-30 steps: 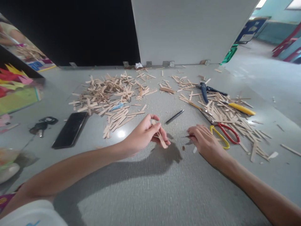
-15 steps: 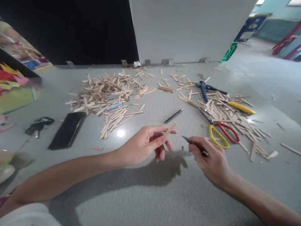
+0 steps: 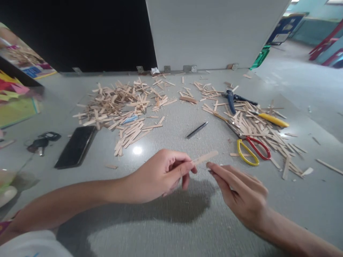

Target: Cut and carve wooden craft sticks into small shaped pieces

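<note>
My left hand (image 3: 163, 173) pinches a flat wooden stick (image 3: 205, 157) between thumb and fingers, holding it level above the grey floor. My right hand (image 3: 241, 194) is just right of it, fingers closed around a thin dark-tipped tool (image 3: 210, 171) whose point sits just under the stick's free end. Most of that tool is hidden inside the hand. A black pen (image 3: 197, 129) lies on the floor beyond both hands.
A big heap of wooden sticks (image 3: 118, 105) lies far left, another heap (image 3: 257, 125) at right with red-and-yellow scissors (image 3: 250, 148), blue pliers (image 3: 230, 100) and a yellow-handled tool (image 3: 273, 120). A black phone (image 3: 76, 145) and keys (image 3: 43, 141) lie left. A white board (image 3: 211, 34) stands behind.
Both hands lifted off the floor and came toward me. The left hand turned the stick from pointing down to level. The right hand picked up the thin tool and brought it to the stick's end.
</note>
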Tool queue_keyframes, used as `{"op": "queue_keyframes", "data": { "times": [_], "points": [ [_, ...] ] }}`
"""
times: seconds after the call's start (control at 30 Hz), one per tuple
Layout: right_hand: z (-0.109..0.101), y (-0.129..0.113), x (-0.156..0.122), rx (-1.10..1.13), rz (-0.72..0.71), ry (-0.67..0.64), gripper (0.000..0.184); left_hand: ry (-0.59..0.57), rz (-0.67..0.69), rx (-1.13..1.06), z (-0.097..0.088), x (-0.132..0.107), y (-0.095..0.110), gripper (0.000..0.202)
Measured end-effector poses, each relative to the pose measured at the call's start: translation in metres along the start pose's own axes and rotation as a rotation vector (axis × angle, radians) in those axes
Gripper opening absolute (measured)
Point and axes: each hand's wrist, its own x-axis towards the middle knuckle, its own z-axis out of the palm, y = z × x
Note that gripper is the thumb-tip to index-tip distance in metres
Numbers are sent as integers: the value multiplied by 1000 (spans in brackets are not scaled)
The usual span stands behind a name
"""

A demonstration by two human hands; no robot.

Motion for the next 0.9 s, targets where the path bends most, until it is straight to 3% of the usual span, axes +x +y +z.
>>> {"op": "queue_keyframes", "data": {
  "times": [0.17, 0.33, 0.57, 0.9],
  "points": [
    [-13, 3, 5, -242, -144, -19, 53, 131, 156, 285, -5, -1, 2, 41],
    [-16, -1, 5, -344, -238, -65, 40, 158, 292, 397, -2, -1, 1, 40],
    [-12, -2, 4, -368, -246, -61, 28, 140, 271, 429, -1, 0, -3, 37],
    [-12, -1, 6, -353, -249, -70, 27, 141, 281, 438, 0, 1, -6, 35]
  ]
}}
